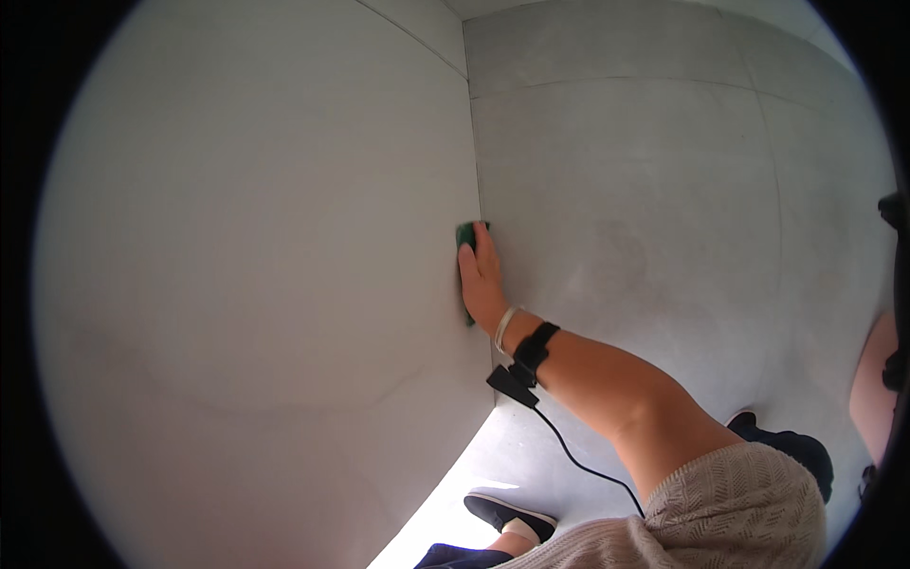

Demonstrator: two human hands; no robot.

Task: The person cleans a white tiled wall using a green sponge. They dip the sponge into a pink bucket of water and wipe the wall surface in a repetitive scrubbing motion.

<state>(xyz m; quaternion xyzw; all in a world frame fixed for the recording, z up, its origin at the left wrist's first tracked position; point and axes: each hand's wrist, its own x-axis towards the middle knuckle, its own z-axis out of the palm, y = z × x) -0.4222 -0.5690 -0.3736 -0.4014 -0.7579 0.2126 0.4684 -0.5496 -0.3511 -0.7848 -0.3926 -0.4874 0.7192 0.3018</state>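
My right hand (485, 281) grips a dark green scouring pad (464, 235), which lies lengthwise along the corner between two walls. The pad touches the smooth pale wall panel (249, 249) on the left. To the right of the corner, my fingers rest close against the grey tiled wall (640, 192). Most of the pad is hidden under my palm, with its lower end showing below the hand. A light bracelet and a black wrist strap (534, 348) with a cabled black piece are on this arm. My left hand is out of view.
Below the panel's slanting lower edge, bright light falls on the grey floor (533, 444). A dark shoe (508, 513) stands there, and another (743, 419) is partly hidden behind my arm. The black cable (583, 466) hangs toward my torso. Bare skin (874, 391) and dark items show at the right rim.
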